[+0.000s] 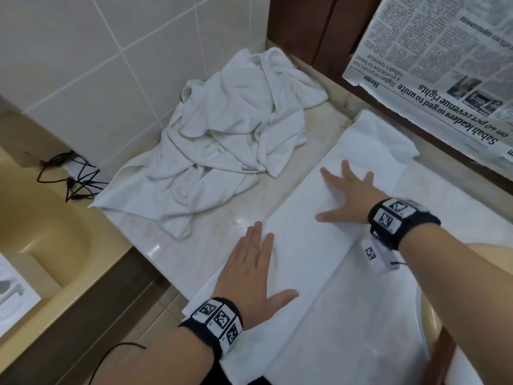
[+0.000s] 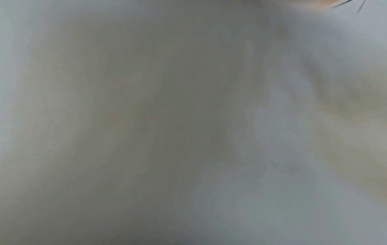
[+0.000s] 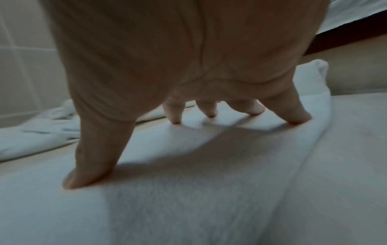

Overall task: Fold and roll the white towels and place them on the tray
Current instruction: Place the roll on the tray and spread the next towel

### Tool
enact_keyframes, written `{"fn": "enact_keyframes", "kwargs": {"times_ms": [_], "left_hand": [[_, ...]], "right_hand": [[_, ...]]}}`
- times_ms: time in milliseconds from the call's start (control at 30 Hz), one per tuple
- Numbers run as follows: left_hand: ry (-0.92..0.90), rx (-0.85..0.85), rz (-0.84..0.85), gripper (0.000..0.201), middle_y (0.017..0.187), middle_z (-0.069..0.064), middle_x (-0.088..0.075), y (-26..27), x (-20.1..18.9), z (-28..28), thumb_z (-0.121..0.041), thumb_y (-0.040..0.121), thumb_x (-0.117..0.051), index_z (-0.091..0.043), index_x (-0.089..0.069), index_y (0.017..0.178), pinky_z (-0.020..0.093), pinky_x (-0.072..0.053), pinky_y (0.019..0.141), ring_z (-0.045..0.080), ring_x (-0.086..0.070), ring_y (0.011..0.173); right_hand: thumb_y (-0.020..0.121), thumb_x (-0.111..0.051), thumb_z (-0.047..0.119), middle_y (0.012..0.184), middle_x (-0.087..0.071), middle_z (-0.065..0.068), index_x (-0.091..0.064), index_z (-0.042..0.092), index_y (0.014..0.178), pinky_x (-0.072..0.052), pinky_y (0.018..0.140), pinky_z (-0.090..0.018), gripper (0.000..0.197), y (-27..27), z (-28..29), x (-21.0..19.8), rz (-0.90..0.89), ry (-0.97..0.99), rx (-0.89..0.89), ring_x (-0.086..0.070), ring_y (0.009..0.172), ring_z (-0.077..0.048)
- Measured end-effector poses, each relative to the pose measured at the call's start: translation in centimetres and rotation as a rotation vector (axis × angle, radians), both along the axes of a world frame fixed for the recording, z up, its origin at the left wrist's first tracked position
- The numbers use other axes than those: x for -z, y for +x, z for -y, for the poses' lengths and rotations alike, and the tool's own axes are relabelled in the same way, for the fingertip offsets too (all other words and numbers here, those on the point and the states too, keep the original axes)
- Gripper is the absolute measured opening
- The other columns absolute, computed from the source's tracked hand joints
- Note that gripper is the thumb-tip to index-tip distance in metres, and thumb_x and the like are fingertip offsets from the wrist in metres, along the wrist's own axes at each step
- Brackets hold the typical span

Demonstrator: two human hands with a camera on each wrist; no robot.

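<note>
A white towel [image 1: 311,245], folded into a long strip, lies flat on the marble counter [image 1: 222,232] and runs from the near edge toward the back right. My left hand [image 1: 252,270] presses flat on its near left part, fingers straight. My right hand [image 1: 347,195] presses farther up the strip with fingers spread; in the right wrist view its fingertips [image 3: 297,121] touch the towel [image 3: 188,190]. A heap of crumpled white towels [image 1: 230,137] sits in the back corner. The left wrist view is a grey blur. No tray is in view.
A tan sink basin [image 1: 41,245] lies left of the counter, with black cables [image 1: 72,176] beside it. Tiled wall stands behind the heap. A newspaper [image 1: 444,65] hangs over dark wood panelling at the right. A second tan basin edge [image 1: 433,315] shows under the towel's right side.
</note>
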State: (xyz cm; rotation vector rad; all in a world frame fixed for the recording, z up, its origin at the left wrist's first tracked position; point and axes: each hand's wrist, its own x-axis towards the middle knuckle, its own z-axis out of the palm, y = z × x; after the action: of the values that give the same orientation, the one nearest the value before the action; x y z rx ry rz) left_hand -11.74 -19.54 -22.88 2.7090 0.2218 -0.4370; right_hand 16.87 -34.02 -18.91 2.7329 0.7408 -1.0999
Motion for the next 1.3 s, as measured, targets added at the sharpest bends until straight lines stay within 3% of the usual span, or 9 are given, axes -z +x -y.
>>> {"fn": "enact_keyframes", "kwargs": {"times_ms": [267, 467, 567, 600, 667, 833, 967, 1100, 1300], "left_hand": [[0.019, 0.12, -0.01, 0.112, 0.158, 0.001, 0.047, -1.0, -0.1, 0.4, -0.093, 0.085, -0.02, -0.02, 0.029, 0.156, 0.048, 0.011, 0.124, 0.02, 0.041, 0.147], [0.025, 0.1, 0.0, 0.113, 0.16, 0.003, 0.043, -0.9, -0.1, 0.4, -0.093, 0.085, -0.021, -0.02, 0.025, 0.159, 0.046, 0.009, 0.125, 0.021, 0.037, 0.149], [0.073, -0.055, -0.003, 0.107, 0.168, 0.016, -0.017, -1.4, -0.6, 0.8, -0.089, 0.086, -0.031, -0.015, -0.022, 0.162, 0.048, -0.029, 0.12, 0.031, -0.021, 0.153], [0.089, -0.12, -0.001, 0.101, 0.157, 0.014, -0.041, -1.8, -0.8, 0.9, -0.087, 0.085, -0.038, -0.014, -0.039, 0.155, 0.047, -0.043, 0.107, 0.031, -0.043, 0.138], [0.141, -0.192, 0.021, 0.091, 0.134, 0.007, -0.057, -2.9, -1.2, 1.1, -0.084, 0.081, -0.047, -0.015, -0.055, 0.141, 0.044, -0.049, 0.086, 0.028, -0.055, 0.112], [0.189, -0.21, -0.012, 0.085, 0.121, 0.002, -0.058, -5.1, -1.5, 1.0, -0.079, 0.083, -0.043, -0.014, -0.062, 0.135, 0.037, -0.053, 0.074, 0.023, -0.055, 0.098], [0.13, -0.268, -0.04, 0.081, 0.134, -0.002, -0.044, -4.7, -2.6, 1.3, -0.076, 0.09, -0.044, -0.02, -0.043, 0.149, 0.034, -0.046, 0.095, 0.02, -0.044, 0.117], [0.086, -0.335, -0.041, 0.069, 0.132, -0.005, -0.043, -3.6, -3.1, 0.5, -0.071, 0.093, -0.048, -0.028, -0.036, 0.145, 0.033, -0.042, 0.101, 0.018, -0.04, 0.122], [-0.048, -0.404, -0.192, 0.061, 0.122, -0.005, -0.059, -1.9, -3.5, -1.0, -0.067, 0.083, -0.067, -0.026, -0.052, 0.125, 0.035, -0.045, 0.098, 0.021, -0.051, 0.12]], "right_hand": [[0.068, -0.075, 0.078, 0.17, 0.017, 0.008, 0.009, 0.059, 0.155, -0.013, 0.12, -0.066, 0.122, 5.6, 0.9, -1.4, 0.074, -0.032, 0.025, 0.01, 0.152, -0.051], [0.084, -0.067, 0.068, 0.168, 0.018, 0.014, 0.008, 0.06, 0.154, -0.016, 0.119, -0.068, 0.103, -1.1, 0.2, -1.3, 0.001, 0.155, 0.083, 0.012, 0.153, -0.047], [0.081, -0.062, 0.077, 0.167, 0.022, 0.016, 0.007, 0.059, 0.155, -0.016, 0.118, -0.07, 0.102, -4.4, 0.8, 0.2, 0.007, 0.085, 0.004, 0.013, 0.152, -0.05], [0.08, -0.061, 0.079, 0.166, 0.024, 0.016, 0.007, 0.059, 0.154, -0.014, 0.118, -0.071, 0.103, -4.6, 1.0, 0.7, 0.03, 0.066, -0.013, 0.013, 0.151, -0.05], [0.078, -0.061, 0.081, 0.166, 0.025, 0.016, 0.009, 0.06, 0.153, -0.013, 0.118, -0.073, 0.105, -4.0, 1.1, 0.9, 0.04, 0.056, -0.016, 0.014, 0.151, -0.05], [0.072, -0.064, 0.084, 0.167, 0.021, 0.015, 0.007, 0.062, 0.152, -0.017, 0.116, -0.074, 0.109, -1.2, 0.7, 0.2, 0.062, 0.027, -0.032, 0.008, 0.151, -0.052], [0.078, -0.069, 0.073, 0.17, 0.012, 0.009, -0.003, 0.054, 0.158, -0.02, 0.119, -0.068, 0.105, -2.0, 0.3, -0.8, 0.092, 0.108, 0.067, 0.006, 0.155, -0.044], [0.088, -0.069, 0.059, 0.172, -0.005, -0.001, -0.016, 0.042, 0.161, -0.016, 0.125, -0.049, 0.091, -7.8, 0.6, -2.6, 0.103, 0.325, 0.246, -0.005, 0.157, -0.03], [0.073, -0.074, 0.07, 0.152, -0.028, -0.001, -0.018, 0.042, 0.159, -0.042, 0.11, -0.04, 0.107, -20.4, 2.8, -4.0, 0.013, 0.288, 0.303, -0.03, 0.141, -0.023]]}}
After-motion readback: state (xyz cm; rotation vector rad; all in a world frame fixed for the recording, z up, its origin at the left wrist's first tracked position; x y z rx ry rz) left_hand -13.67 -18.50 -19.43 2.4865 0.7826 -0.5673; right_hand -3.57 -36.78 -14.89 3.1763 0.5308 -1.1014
